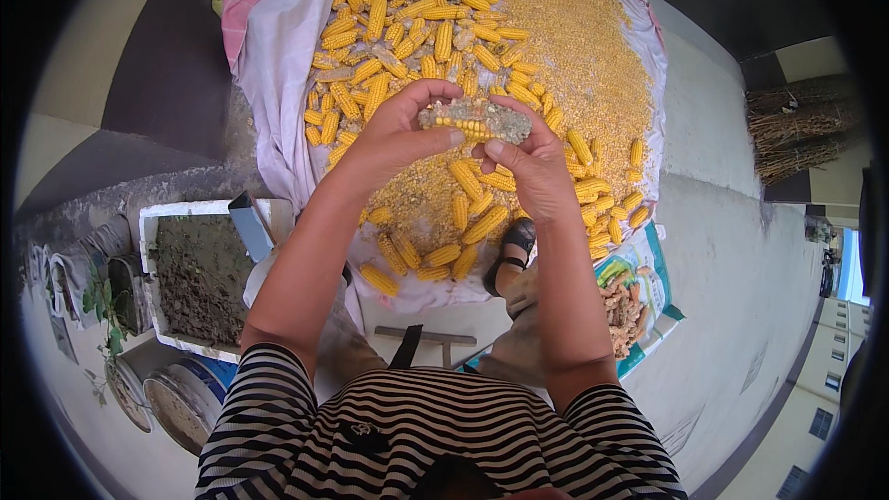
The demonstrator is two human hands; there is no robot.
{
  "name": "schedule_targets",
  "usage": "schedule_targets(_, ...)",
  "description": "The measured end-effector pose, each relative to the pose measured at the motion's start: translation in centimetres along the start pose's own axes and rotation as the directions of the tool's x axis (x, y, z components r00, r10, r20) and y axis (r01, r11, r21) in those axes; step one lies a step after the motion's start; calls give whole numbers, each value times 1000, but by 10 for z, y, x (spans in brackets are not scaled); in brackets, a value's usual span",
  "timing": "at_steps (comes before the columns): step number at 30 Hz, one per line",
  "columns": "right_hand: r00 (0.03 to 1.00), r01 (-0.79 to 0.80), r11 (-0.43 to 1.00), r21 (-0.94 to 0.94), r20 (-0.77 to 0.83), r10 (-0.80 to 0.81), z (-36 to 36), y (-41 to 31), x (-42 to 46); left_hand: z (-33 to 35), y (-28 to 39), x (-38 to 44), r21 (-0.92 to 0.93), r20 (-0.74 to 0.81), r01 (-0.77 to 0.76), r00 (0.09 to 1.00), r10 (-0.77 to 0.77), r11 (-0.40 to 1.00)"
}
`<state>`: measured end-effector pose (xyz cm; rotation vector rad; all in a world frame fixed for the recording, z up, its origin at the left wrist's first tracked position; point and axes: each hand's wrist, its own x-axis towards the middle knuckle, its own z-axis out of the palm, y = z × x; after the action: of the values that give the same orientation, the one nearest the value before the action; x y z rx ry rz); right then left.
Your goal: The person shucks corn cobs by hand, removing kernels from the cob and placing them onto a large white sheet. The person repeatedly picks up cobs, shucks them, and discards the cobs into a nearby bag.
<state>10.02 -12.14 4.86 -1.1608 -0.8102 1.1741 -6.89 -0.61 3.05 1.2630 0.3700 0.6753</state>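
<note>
Between my two hands is a discoloured corn cob (479, 119), greyish and mouldy-looking over much of its side, with a row of yellow kernels along its lower edge. My left hand (410, 128) grips its left end, the thumb lying on the kernels. At the right end, my right hand (528, 153) holds it with thumb and fingers. Below the hands lie loose corn kernels (417, 201) and several whole yellow cobs (485, 223) on a pale cloth (444, 295). A large heap of cobs (417, 12) spreads beyond, some patched with grey.
Shelled kernels (576, 35) cover the cloth's right side. A bag (656, 333) with stripped cobs (625, 312) lies by my right leg. On the left stand a white foam box (149, 250) of soil and a bucket (177, 406). Brush bundles (792, 128) lean at the far right.
</note>
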Motion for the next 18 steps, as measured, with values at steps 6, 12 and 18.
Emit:
schedule_targets(6,1000,13,998,-64,-21,-14,-2,9,5,5,4,2,126,-5,80,997,-80,989)
schedule_targets(12,998,46,988,-148,-39,-53,2,11,6,13,-9,2,33,-111,125,986,-121,992)
schedule_targets(18,997,63,997,-54,-40,-65,3,16,11,25,-20,2,34,-282,47,959,-35,998)
